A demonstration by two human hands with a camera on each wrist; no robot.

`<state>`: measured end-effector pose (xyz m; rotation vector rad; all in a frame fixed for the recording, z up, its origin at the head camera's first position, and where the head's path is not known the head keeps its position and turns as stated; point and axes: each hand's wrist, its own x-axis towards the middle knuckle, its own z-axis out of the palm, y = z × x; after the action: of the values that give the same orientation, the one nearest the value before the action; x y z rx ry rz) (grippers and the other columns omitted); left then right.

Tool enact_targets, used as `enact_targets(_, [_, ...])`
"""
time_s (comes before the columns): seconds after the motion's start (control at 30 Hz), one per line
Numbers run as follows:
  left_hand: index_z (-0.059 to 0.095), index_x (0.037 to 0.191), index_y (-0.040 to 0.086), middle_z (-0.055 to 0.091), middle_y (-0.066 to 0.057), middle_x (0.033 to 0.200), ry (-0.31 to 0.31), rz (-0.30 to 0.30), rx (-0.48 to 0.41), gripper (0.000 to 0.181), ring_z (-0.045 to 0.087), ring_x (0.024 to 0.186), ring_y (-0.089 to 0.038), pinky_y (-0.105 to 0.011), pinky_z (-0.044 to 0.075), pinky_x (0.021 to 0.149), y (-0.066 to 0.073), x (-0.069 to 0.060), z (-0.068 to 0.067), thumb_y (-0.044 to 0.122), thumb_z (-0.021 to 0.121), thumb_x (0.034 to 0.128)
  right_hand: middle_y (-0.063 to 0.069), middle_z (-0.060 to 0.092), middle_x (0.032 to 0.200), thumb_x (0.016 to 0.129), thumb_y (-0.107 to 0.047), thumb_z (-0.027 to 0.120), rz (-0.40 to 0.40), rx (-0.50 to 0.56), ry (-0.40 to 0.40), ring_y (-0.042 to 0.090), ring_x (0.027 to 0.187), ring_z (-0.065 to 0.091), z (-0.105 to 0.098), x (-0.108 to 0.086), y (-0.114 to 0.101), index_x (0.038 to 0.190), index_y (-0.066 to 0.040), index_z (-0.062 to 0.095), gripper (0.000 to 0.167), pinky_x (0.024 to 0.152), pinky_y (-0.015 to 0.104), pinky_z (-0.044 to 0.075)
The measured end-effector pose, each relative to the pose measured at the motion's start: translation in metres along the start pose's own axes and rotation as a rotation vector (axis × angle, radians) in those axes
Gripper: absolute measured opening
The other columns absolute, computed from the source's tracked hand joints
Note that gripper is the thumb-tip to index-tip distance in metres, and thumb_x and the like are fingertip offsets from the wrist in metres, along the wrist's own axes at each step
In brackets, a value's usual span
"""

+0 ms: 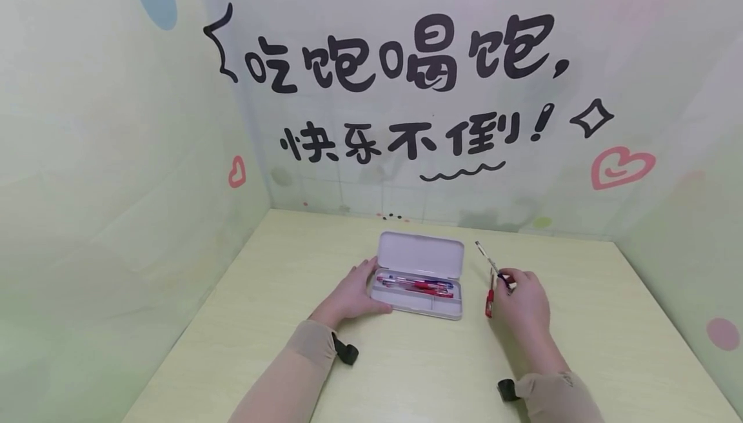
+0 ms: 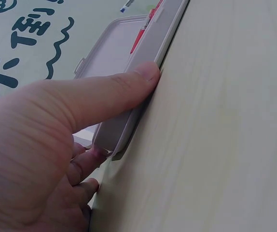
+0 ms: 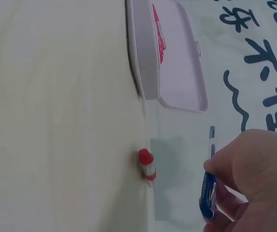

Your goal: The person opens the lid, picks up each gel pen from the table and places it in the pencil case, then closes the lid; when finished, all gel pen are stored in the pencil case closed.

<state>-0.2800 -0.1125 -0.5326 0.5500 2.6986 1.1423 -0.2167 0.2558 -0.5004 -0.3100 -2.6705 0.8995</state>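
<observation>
An open pencil case (image 1: pixel 420 254) in pale lilac lies on the table, its lid tilted back and several red and blue pens (image 1: pixel 416 285) inside. My left hand (image 1: pixel 352 295) grips its left end, the thumb (image 2: pixel 129 89) along the front wall and the fingers round the end. To the right of the case, my right hand (image 1: pixel 527 305) holds a blue pen (image 3: pixel 208 195) with a clear barrel, raised above the table and pointing up and left. A red pen (image 1: pixel 489 304) rests on the table beside that hand, partly hidden by it in the head view.
The pale wooden table (image 1: pixel 418 371) meets a printed backdrop (image 1: pixel 348 197) with black lettering behind the case. Fabric walls stand at the left and right. Each wrist carries a small black strap piece (image 1: pixel 347 352).
</observation>
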Motion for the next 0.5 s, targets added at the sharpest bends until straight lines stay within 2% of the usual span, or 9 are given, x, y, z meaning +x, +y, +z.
enact_targets(0.2, [0.029,0.175,0.018,0.041,-0.010,0.178,0.002,0.006,0.002,0.127,0.025,0.171,-0.040,-0.058,0.012,0.144,0.000,0.001,-0.001,0.048,0.101,0.0748,0.023,0.071,0.119,0.104,-0.016,0.066,-0.176,-0.012,0.002,0.041,0.103,0.068,0.018,0.002,-0.033,0.128,-0.002,0.076,0.029,0.084,0.054,0.057])
enact_targets(0.37, [0.028,0.176,0.017,0.040,-0.011,0.179,0.003,-0.003,-0.003,0.127,0.022,0.171,-0.042,-0.060,0.014,0.143,0.001,0.001,0.000,0.047,0.100,0.0752,0.022,0.071,0.122,0.104,-0.015,0.069,-0.260,-0.039,-0.062,0.045,0.113,0.067,0.035,0.002,-0.056,0.128,-0.005,0.078,0.027,0.099,0.063,0.057])
enact_targets(0.5, [0.027,0.176,0.016,0.040,-0.011,0.179,0.001,-0.012,0.000,0.128,0.021,0.171,-0.043,-0.061,0.014,0.143,0.002,0.000,-0.002,0.047,0.100,0.0752,0.020,0.072,0.123,0.103,-0.015,0.071,-0.318,-0.074,-0.101,0.044,0.116,0.067,0.046,0.002,-0.069,0.123,-0.008,0.080,0.024,0.102,0.064,0.058])
